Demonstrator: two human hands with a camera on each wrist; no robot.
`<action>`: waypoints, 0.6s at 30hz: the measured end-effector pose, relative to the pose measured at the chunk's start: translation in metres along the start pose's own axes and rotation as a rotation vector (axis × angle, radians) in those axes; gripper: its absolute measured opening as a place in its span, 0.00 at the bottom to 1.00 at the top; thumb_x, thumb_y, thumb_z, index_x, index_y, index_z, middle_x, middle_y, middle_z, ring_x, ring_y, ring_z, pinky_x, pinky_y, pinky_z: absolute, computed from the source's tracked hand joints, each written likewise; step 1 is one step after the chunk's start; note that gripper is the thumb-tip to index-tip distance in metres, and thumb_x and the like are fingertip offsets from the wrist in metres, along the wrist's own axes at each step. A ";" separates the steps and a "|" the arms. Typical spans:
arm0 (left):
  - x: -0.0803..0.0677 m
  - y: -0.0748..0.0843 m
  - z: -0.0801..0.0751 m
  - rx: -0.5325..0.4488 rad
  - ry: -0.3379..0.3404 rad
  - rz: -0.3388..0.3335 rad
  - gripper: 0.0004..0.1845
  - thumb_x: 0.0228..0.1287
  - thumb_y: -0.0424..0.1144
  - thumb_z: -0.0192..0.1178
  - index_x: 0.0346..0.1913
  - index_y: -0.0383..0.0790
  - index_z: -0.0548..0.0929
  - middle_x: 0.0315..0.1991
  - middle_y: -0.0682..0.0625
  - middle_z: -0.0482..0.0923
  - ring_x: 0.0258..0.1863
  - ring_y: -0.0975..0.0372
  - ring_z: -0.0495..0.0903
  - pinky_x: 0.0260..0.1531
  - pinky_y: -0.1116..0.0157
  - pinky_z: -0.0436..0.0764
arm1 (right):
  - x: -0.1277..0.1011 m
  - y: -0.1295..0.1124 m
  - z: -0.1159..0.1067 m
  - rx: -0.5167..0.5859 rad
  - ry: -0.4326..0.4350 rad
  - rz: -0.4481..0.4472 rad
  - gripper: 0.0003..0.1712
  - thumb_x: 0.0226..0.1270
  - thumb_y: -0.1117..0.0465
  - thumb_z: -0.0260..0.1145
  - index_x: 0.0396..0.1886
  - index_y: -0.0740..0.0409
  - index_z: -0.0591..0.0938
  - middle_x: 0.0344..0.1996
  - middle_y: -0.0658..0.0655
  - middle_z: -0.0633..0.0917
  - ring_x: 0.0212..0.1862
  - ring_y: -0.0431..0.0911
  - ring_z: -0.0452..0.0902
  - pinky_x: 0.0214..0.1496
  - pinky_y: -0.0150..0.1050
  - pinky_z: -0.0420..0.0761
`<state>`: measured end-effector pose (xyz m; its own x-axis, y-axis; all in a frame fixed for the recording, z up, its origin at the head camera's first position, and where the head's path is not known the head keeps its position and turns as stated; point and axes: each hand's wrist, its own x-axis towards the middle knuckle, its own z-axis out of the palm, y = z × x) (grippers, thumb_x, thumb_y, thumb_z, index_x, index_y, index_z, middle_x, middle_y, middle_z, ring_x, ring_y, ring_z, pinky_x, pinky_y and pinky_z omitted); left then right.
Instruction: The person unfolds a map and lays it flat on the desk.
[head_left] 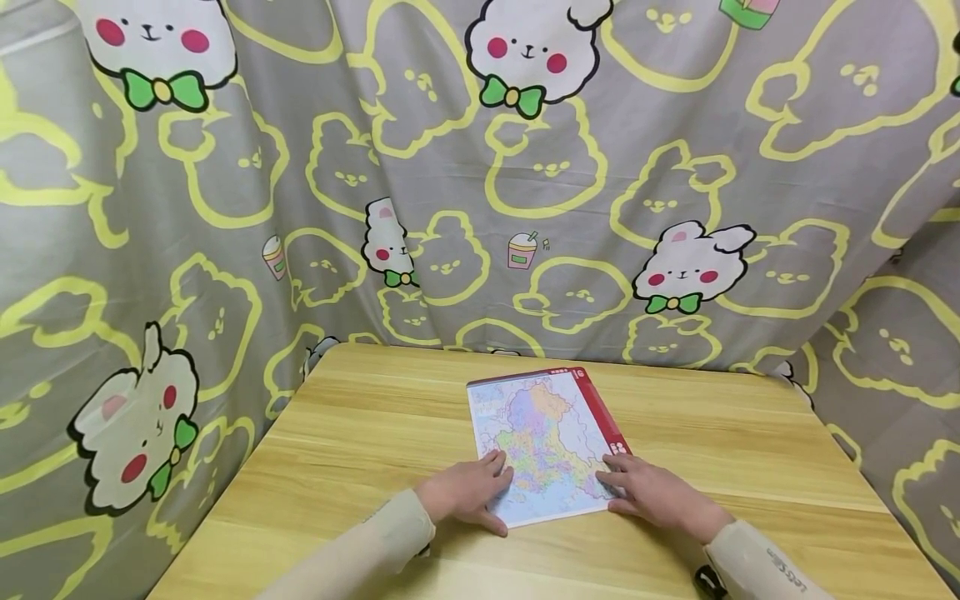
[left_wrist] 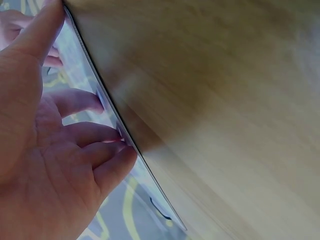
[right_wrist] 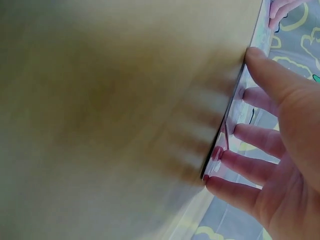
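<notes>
A flat, thin map (head_left: 542, 446) with a red strip down its right side lies slightly turned on the wooden table. My left hand (head_left: 467, 490) rests on its lower left, fingertips on the printed face and thumb by the near corner. On the lower right edge lies my right hand (head_left: 660, 493), its fingers spread over the map and red strip. From the left wrist, several fingers of the left hand (left_wrist: 65, 165) touch the glossy surface. The right wrist view has the fairly straight fingers of the right hand (right_wrist: 290, 145) along the map's thin edge (right_wrist: 227, 122).
The light wooden table (head_left: 360, 433) extends around the map on all sides. A grey curtain (head_left: 450, 183) with yellow outlines and white rabbit figures hangs behind the table and at both sides. A dark band (head_left: 708, 581) shows at the right wrist.
</notes>
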<state>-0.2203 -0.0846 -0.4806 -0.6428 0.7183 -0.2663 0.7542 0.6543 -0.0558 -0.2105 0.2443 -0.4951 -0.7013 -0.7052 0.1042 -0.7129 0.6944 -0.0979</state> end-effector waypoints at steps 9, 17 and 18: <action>0.001 0.003 0.000 0.021 0.000 0.005 0.51 0.52 0.73 0.52 0.71 0.40 0.62 0.72 0.40 0.53 0.71 0.53 0.52 0.64 0.64 0.61 | 0.002 0.005 0.000 0.004 -0.008 0.002 0.24 0.63 0.51 0.66 0.54 0.61 0.81 0.55 0.67 0.76 0.55 0.61 0.73 0.51 0.56 0.75; 0.003 0.002 0.001 0.010 -0.005 0.019 0.51 0.52 0.72 0.52 0.71 0.40 0.61 0.72 0.40 0.52 0.71 0.54 0.51 0.65 0.65 0.60 | 0.004 0.009 -0.001 0.045 -0.028 0.023 0.27 0.65 0.49 0.64 0.56 0.63 0.79 0.57 0.68 0.75 0.57 0.62 0.71 0.54 0.57 0.73; 0.003 0.002 0.001 0.011 -0.006 0.017 0.51 0.52 0.72 0.52 0.71 0.40 0.61 0.72 0.40 0.52 0.71 0.54 0.51 0.65 0.65 0.60 | 0.004 0.009 -0.001 0.045 -0.029 0.025 0.27 0.65 0.49 0.64 0.56 0.63 0.79 0.57 0.68 0.75 0.57 0.62 0.71 0.54 0.57 0.73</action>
<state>-0.2204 -0.0809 -0.4823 -0.6287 0.7280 -0.2733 0.7667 0.6391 -0.0612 -0.2198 0.2481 -0.4941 -0.7182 -0.6920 0.0727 -0.6941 0.7051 -0.1450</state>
